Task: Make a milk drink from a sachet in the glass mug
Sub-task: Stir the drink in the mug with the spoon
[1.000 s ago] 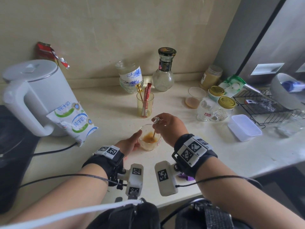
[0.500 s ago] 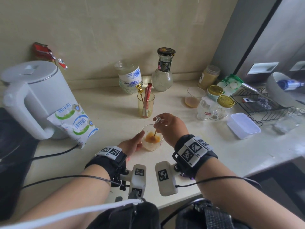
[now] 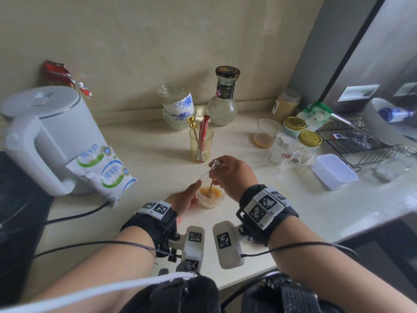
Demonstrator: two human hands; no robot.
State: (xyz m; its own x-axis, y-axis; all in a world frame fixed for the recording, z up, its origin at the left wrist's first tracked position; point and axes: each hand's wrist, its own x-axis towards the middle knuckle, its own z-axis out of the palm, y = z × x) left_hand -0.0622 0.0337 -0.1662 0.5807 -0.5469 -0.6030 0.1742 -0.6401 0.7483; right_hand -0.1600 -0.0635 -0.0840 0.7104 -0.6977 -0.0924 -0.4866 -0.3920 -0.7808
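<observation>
Head view: left hand (image 3: 183,200) grips one glass mug (image 3: 213,203), right hand (image 3: 235,177) pinches one spoon (image 3: 211,184), bowl seemingly submerged.

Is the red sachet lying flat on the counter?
No, the red sachet stands upright in the yellowish glass tumbler, beside a gold-topped stirrer.

Black wristbands (image 3: 146,227) carry white checker-marked blocks (image 3: 194,245) and thin black cables (image 3: 94,244).

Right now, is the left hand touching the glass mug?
Touching. The head view shows the left hand gripping the glass mug, its thumb flat against the wall, no gap.
</observation>
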